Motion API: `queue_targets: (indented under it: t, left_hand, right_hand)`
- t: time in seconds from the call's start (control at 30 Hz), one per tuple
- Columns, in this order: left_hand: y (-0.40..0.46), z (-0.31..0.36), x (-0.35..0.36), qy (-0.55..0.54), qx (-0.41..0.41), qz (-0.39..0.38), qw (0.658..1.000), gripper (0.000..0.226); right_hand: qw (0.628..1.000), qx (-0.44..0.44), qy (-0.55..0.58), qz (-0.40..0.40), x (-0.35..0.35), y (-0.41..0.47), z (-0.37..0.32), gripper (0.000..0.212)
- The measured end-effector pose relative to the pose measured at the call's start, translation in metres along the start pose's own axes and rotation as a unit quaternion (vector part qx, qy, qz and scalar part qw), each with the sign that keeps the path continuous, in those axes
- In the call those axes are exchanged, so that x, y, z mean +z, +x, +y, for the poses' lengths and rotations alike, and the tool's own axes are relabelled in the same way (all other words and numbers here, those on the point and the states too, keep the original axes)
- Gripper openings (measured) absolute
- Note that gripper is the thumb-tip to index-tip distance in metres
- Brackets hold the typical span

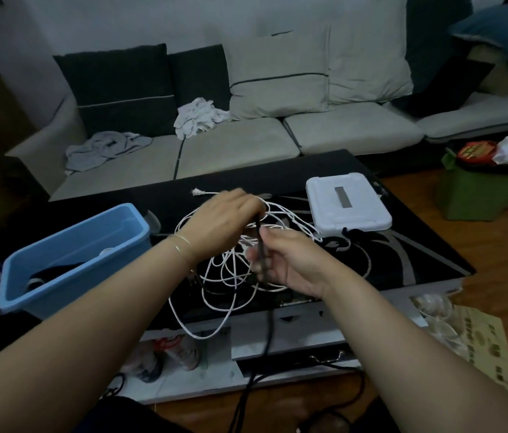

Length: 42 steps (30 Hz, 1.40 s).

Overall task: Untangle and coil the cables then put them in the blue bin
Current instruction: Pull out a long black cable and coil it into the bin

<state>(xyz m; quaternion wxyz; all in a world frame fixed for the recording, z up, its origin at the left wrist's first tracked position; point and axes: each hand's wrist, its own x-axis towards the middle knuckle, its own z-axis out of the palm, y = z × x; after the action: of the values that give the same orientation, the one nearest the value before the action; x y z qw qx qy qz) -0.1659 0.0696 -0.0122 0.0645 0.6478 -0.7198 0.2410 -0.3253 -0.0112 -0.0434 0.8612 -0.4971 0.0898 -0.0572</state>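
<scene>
Pretty dim room, plain pale wall (121, 17) at the back with a light sectional sofa (237, 145) along it, two dark cushions (115, 85) on the left and cream ones (281, 76) next to them, plus crumpled cloths (198, 117) dumped on the seats. In front sits a low coffee table with a glossy black surface (402, 245) with grey swirl patterns. Floor is reddish-brown wood (502, 264), and there's a green box (477, 195) piled with clutter on the right.

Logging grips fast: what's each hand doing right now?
Left hand: pinches the black cable from above.
Right hand: fingers curled round the same black cable.
</scene>
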Motion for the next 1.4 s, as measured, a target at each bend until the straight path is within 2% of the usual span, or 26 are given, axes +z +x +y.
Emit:
queue_targets:
  t: [0.07, 0.13, 0.27, 0.3, 0.37, 0.43, 0.53, 0.63, 0.77, 0.87, 0.9, 0.97, 1.0, 1.03, 1.1, 1.2, 1.27, 1.33, 1.4]
  left_hand:
    - [-0.005, 0.001, 0.009, -0.052, -0.067, -0.017, 0.996, 0.015]
    - [-0.010, -0.003, 0.018, -0.097, -0.165, -0.025, 0.981, 0.015]
    - [-0.017, -0.027, 0.026, -0.152, -0.334, -0.036, 0.929, 0.017]
    - [-0.021, -0.035, 0.026, -0.147, -0.354, -0.064, 0.921, 0.020]
    - [-0.028, -0.047, 0.025, -0.097, -0.356, -0.168, 0.914, 0.026]
    - [-0.035, -0.053, 0.024, -0.098, -0.349, -0.227, 0.904, 0.031]
    - [-0.035, -0.046, 0.026, -0.189, -0.371, -0.192, 0.889, 0.030]
    - [-0.017, -0.033, 0.024, -0.227, -0.387, -0.173, 0.877, 0.032]
    - [0.008, -0.024, 0.015, -0.360, -0.459, -0.123, 0.803, 0.038]
    - [0.016, -0.029, 0.007, -0.343, -0.518, -0.022, 0.783, 0.044]
    - [0.017, -0.029, 0.006, -0.394, -0.529, 0.005, 0.752, 0.042]
    - [0.018, -0.026, 0.002, -0.563, -0.500, 0.019, 0.658, 0.030]
    - [0.019, -0.021, 0.002, -0.620, -0.472, 0.009, 0.627, 0.023]
    - [0.019, -0.019, 0.004, -0.644, -0.453, 0.000, 0.616, 0.020]
    - [0.019, -0.015, 0.009, -0.639, -0.461, 0.017, 0.616, 0.025]
    - [0.020, -0.017, 0.015, -0.648, -0.483, 0.079, 0.584, 0.026]
    - [0.019, -0.019, 0.016, -0.652, -0.478, 0.095, 0.580, 0.023]
    - [0.018, -0.021, 0.016, -0.659, -0.463, 0.106, 0.583, 0.025]
    - [0.015, -0.022, 0.015, -0.646, -0.458, 0.115, 0.600, 0.027]
  right_hand:
    - [0.999, 0.003, -0.027, 0.039, 0.001, 0.000, -0.001, 0.026]
    - [0.995, -0.033, -0.063, 0.076, 0.002, -0.001, -0.001, 0.031]
    - [0.956, -0.212, -0.151, 0.132, 0.006, -0.006, -0.002, 0.028]
    - [0.941, -0.262, -0.160, 0.139, 0.006, -0.007, -0.003, 0.027]
    - [0.914, -0.339, -0.169, 0.148, 0.003, -0.011, -0.006, 0.023]
    - [0.904, -0.367, -0.166, 0.146, -0.002, -0.012, -0.010, 0.021]
    - [0.911, -0.352, -0.169, 0.135, -0.003, -0.010, -0.011, 0.022]
    - [0.918, -0.334, -0.184, 0.112, -0.002, -0.008, -0.008, 0.024]
    - [0.918, -0.326, -0.201, 0.098, 0.003, -0.011, -0.008, 0.024]
    - [0.900, -0.347, -0.242, 0.103, 0.006, -0.015, -0.008, 0.020]
    - [0.889, -0.356, -0.267, 0.104, 0.007, -0.016, -0.008, 0.018]
    - [0.869, -0.377, -0.305, 0.098, 0.010, -0.018, -0.005, 0.016]
    - [0.857, -0.391, -0.322, 0.095, 0.011, -0.020, -0.004, 0.017]
    - [0.844, -0.405, -0.340, 0.090, 0.013, -0.021, -0.002, 0.018]
    - [0.815, -0.430, -0.381, 0.078, 0.018, -0.022, 0.002, 0.019]
    - [0.768, -0.461, -0.438, 0.070, 0.022, -0.023, 0.006, 0.028]
    - [0.745, -0.477, -0.463, 0.064, 0.023, -0.024, 0.008, 0.029]
    - [0.746, -0.469, -0.467, 0.074, 0.022, -0.023, 0.010, 0.032]
    - [0.783, -0.435, -0.432, 0.105, 0.020, -0.023, 0.011, 0.027]
